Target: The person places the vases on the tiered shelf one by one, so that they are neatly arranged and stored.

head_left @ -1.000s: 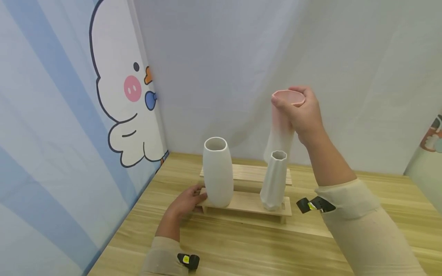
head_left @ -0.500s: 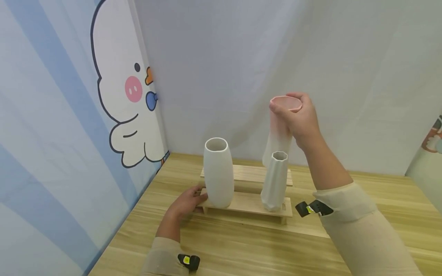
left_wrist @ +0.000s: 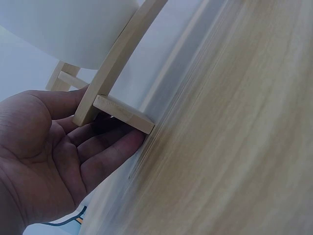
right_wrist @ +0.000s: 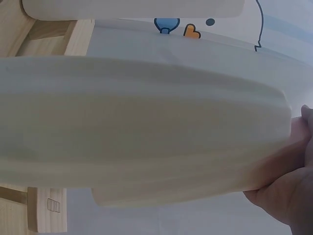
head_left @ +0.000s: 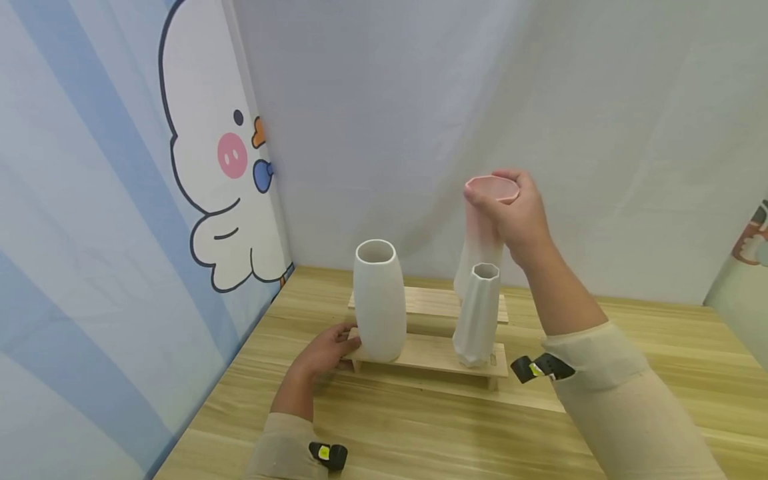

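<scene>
My right hand (head_left: 527, 220) grips a pink-and-white faceted vase (head_left: 482, 230) by its rim, thumb on the near side. The vase hangs upright, its base close over the back step at the right end of a two-step wooden stand (head_left: 429, 350). In front of it a white fluted vase (head_left: 478, 320) hides part of its base and fills much of the right wrist view. A rounded white vase (head_left: 379, 307) stands on the left of the front step. My left hand (head_left: 324, 348) holds the stand's left end, thumb on top, fingers beneath the board (left_wrist: 122, 113) in the left wrist view.
The stand rests on a wood-grain table (head_left: 420, 433). A pale cloth backdrop (head_left: 372, 133) rises behind it, and a blue-striped curtain (head_left: 90, 267) with a cartoon bird closes off the left side. Each sleeve carries a black strap (head_left: 543, 367) at the wrist.
My right hand has lowered the pink-and-white vase and brought it slightly left toward the back step. My left hand keeps its hold on the stand.
</scene>
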`<state>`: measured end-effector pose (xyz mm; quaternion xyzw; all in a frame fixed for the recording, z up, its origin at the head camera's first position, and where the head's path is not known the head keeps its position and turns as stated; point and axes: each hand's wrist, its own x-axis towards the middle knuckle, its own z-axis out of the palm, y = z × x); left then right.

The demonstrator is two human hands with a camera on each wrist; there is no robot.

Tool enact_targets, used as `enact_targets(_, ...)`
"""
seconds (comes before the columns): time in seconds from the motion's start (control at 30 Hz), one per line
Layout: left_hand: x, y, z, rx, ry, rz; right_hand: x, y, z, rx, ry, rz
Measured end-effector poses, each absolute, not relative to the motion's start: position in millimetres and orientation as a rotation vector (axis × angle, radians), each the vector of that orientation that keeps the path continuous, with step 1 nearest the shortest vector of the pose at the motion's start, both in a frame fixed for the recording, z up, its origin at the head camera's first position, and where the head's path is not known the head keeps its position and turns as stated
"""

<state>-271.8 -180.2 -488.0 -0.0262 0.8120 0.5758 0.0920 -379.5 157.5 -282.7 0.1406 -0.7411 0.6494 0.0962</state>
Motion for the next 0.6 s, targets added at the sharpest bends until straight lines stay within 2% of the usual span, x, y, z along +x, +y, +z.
enact_targets(0.6, -272.5, -182.1, -489.4, -0.098, 2.417, 1.689, -383.1, 155.8, -297.4, 0.413, -2.215, 1.932)
